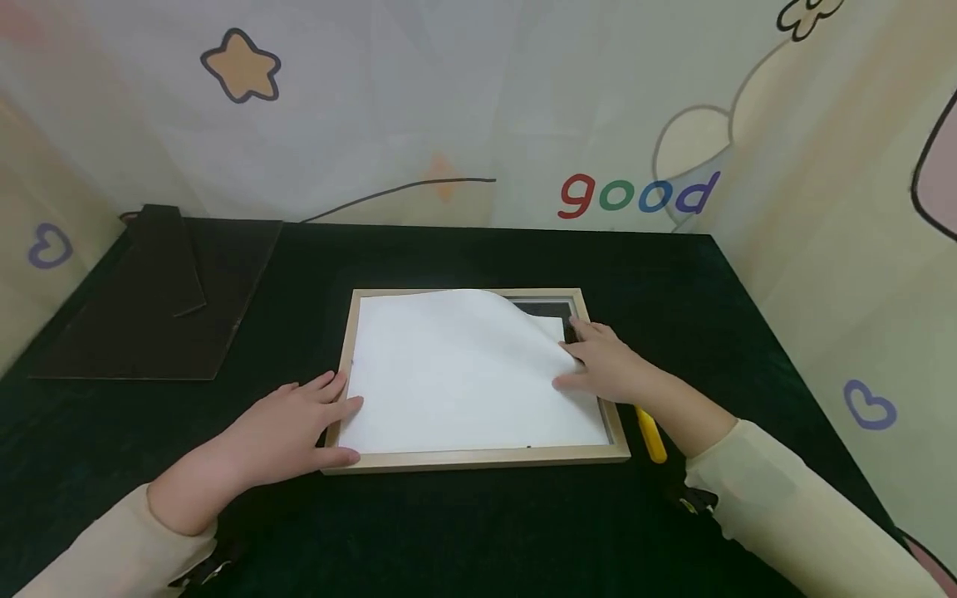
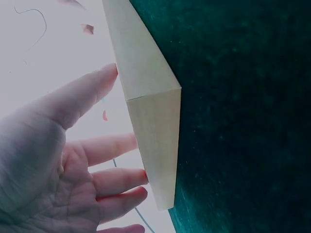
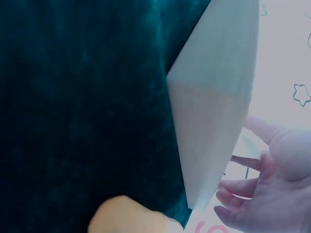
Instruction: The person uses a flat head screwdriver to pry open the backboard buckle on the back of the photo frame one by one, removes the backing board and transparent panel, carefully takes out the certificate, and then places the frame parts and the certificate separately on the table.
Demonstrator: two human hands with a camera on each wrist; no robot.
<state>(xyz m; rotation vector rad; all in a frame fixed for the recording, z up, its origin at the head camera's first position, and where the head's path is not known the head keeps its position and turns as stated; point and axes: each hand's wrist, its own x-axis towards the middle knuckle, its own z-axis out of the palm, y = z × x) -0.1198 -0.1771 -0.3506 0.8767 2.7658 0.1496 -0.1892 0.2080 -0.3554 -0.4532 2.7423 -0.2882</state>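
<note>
A light wooden frame (image 1: 478, 458) lies on the dark green cloth, with a white sheet (image 1: 456, 374) inside it. The sheet's upper right part is raised in a curve, and a dark area shows beneath it. My left hand (image 1: 277, 432) rests with spread fingers on the frame's lower left corner and the sheet's edge. My right hand (image 1: 609, 365) touches the sheet and the frame's right side, fingers extended. In the left wrist view, fingertips of my left hand (image 2: 73, 145) meet the frame's side (image 2: 155, 145). The right wrist view shows my right hand (image 3: 272, 179) beside the frame (image 3: 209, 131).
A dark board (image 1: 149, 332) with a folded flap lies at the back left of the green cloth (image 1: 449, 531). A yellow handle (image 1: 650, 435) lies right of the frame, partly under my right forearm. A printed curtain (image 1: 389, 100) stands behind.
</note>
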